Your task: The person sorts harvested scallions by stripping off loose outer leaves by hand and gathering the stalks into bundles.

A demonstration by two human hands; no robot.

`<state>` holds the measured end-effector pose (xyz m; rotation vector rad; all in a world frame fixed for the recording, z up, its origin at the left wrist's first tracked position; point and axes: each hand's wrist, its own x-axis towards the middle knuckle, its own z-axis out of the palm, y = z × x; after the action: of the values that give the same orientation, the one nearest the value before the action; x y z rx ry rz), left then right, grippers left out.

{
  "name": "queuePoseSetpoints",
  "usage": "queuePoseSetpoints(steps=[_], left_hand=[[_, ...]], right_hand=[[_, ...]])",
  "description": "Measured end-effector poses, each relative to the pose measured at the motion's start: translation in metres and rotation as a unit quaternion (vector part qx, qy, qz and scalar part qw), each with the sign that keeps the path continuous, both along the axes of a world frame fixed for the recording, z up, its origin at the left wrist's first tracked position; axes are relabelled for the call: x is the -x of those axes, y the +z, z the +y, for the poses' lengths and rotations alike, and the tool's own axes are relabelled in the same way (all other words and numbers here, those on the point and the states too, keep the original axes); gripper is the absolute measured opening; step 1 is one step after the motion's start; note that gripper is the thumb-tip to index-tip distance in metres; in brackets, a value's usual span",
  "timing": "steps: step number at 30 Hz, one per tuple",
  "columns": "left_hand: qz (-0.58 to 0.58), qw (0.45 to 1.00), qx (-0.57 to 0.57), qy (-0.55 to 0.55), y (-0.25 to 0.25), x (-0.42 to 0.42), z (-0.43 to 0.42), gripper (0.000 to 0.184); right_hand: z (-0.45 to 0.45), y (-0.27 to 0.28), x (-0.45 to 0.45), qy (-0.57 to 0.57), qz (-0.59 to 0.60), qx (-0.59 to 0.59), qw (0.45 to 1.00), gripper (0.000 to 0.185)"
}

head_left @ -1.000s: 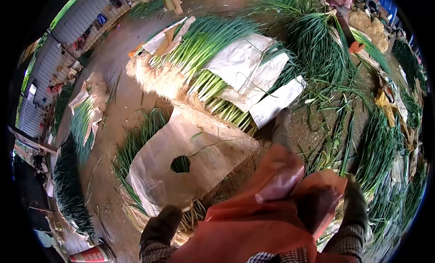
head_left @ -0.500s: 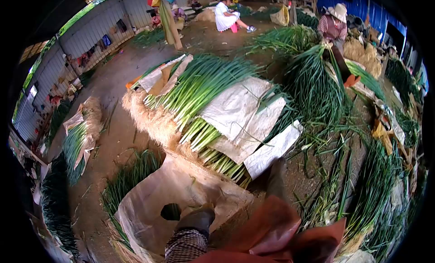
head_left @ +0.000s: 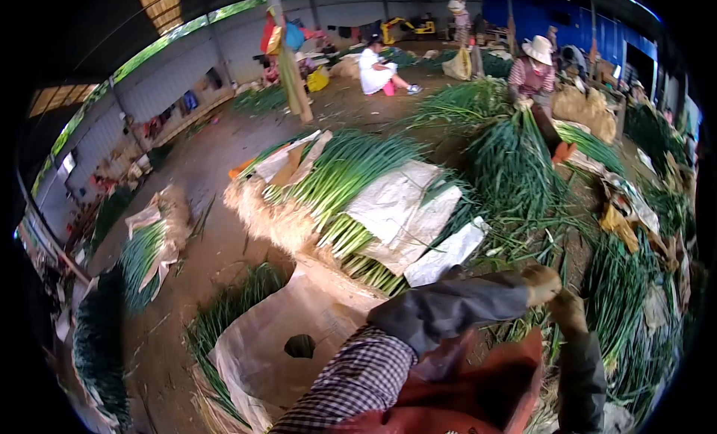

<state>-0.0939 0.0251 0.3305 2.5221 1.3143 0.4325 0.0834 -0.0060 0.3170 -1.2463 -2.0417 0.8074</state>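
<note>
Both my hands are in tan gloves, with grey sleeve covers on the forearms. My left hand (head_left: 541, 284) reaches across to the right, its fingers curled. Close below it is my right hand (head_left: 570, 312), also bent inward and nearly touching the left. Whatever they hold, if anything, is too small or hidden to make out. Loose green onions (head_left: 635, 299) lie just right of the hands. Left of them rests a large pile of green onions (head_left: 351, 161), white stalks and pale roots toward me, partly covered by whitish sacking (head_left: 392, 206).
A tan sheet (head_left: 261, 344) with a hole lies low at the left. A smaller wrapped onion bundle (head_left: 153, 243) sits beyond it. A person in a pale hat (head_left: 538, 49) handles onions at the back right; a person in white (head_left: 373, 72) sits farther back. A post (head_left: 287, 60) stands behind the pile.
Both my hands have come forward and to the right, from low in the view or out of it, and are now close together. The view has tilted up slightly.
</note>
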Motion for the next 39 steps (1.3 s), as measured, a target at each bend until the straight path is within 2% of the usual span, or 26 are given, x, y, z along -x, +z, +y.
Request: queuePoseSetpoints(steps=[2,3,4,6,7,8,9,11,12,13,14,18,21,22,24,26,28,29,30,32,33,34,36,37,38,39], left_hand=[[-0.192,0.969,0.004,-0.155,0.018,-0.041,-0.012,0.024],[-0.243,0.944,-0.023,-0.222,0.014,-0.067,-0.006,0.029],[-0.237,0.939,-0.008,-0.251,0.003,-0.087,-0.001,0.030],[-0.192,0.946,0.049,-0.256,-0.033,-0.093,0.005,0.031],[-0.170,0.949,0.074,-0.254,-0.052,-0.086,0.013,0.032],[-0.148,0.953,0.103,-0.244,-0.073,-0.079,0.024,0.033],[-0.128,0.952,0.141,-0.240,-0.099,-0.086,0.033,0.034],[-0.100,0.949,0.221,-0.202,-0.154,-0.083,0.040,0.036],[-0.058,0.934,0.320,-0.148,-0.179,-0.084,0.046,0.038],[-0.071,0.937,0.320,-0.121,-0.196,-0.086,0.040,0.037],[-0.091,0.922,0.362,-0.105,-0.233,-0.084,0.040,0.039],[-0.097,0.874,0.464,-0.106,-0.272,-0.106,0.055,0.039],[-0.182,0.819,0.541,-0.065,-0.272,-0.126,0.052,0.039],[-0.190,0.804,0.560,-0.056,-0.289,-0.132,0.054,0.039],[-0.222,0.761,0.609,0.008,-0.300,-0.153,0.054,0.039],[-0.214,0.768,0.603,0.032,-0.300,-0.183,0.059,0.039],[-0.280,0.773,0.568,0.036,-0.314,-0.203,0.052,0.060],[-0.321,0.717,0.614,0.071,-0.313,-0.213,0.046,0.062],[-0.361,0.657,0.654,0.103,-0.311,-0.225,0.042,0.063],[-0.323,0.623,0.701,0.127,-0.315,-0.240,0.033,0.058],[-0.332,0.581,0.729,0.143,-0.332,-0.243,0.024,0.047],[-0.386,0.537,0.747,0.066,-0.338,-0.242,0.013,0.034],[-0.383,0.531,0.743,0.140,-0.351,-0.236,0.003,0.027],[-0.382,0.531,0.744,0.140,-0.347,-0.234,0.001,0.027],[-0.395,0.548,0.725,0.135,-0.342,-0.228,0.000,0.025],[-0.408,0.564,0.706,0.131,-0.336,-0.224,-0.002,0.023]], right_hand=[[-0.035,0.007,-0.079,-0.114,-0.075,0.005,0.991,0.018],[-0.066,0.015,-0.119,-0.174,0.005,0.089,0.981,0.017],[-0.114,0.015,-0.163,-0.255,0.089,0.170,0.948,0.017],[-0.228,-0.068,-0.269,-0.350,0.217,0.230,0.882,0.016],[-0.300,-0.106,-0.317,-0.345,0.189,0.370,0.842,0.020],[-0.373,-0.168,-0.359,-0.333,-0.027,0.556,0.761,0.030],[-0.424,-0.157,-0.345,-0.124,-0.418,0.580,0.688,0.043],[-0.508,-0.219,-0.359,-0.142,-0.480,0.593,0.631,0.051],[-0.489,-0.220,-0.352,-0.177,-0.435,0.591,0.656,0.045],[-0.486,-0.272,-0.364,-0.199,-0.417,0.533,0.709,0.034],[-0.439,-0.296,-0.363,-0.057,-0.454,0.452,0.766,0.027],[-0.164,-0.264,-0.318,-0.287,-0.242,0.336,0.864,0.025],[-0.016,-0.287,-0.316,-0.397,-0.117,0.304,0.858,0.025],[0.018,-0.313,-0.324,-0.376,-0.200,0.331,0.842,0.027],[0.047,-0.332,-0.302,-0.397,0.040,0.358,0.845,0.025],[0.064,-0.346,-0.263,-0.354,0.065,0.299,0.884,0.031],[0.051,-0.330,-0.246,-0.319,0.153,0.344,0.870,0.037],[0.044,-0.315,-0.244,-0.285,0.253,0.461,0.801,0.038],[0.033,-0.298,-0.238,-0.303,0.282,0.438,0.798,0.034],[0.008,-0.322,-0.244,-0.224,0.319,0.427,0.816,0.036],[0.002,-0.309,-0.241,-0.217,0.251,0.427,0.841,0.037],[-0.004,-0.292,-0.242,-0.218,0.219,0.438,0.844,0.038],[-0.016,-0.277,-0.253,-0.262,0.247,0.486,0.797,0.040],[-0.022,-0.285,-0.267,-0.259,0.080,0.438,0.857,0.038],[-0.031,-0.296,-0.277,-0.259,0.080,0.438,0.857,0.038],[-0.033,-0.292,-0.280,-0.350,0.016,0.340,0.873,0.032]])
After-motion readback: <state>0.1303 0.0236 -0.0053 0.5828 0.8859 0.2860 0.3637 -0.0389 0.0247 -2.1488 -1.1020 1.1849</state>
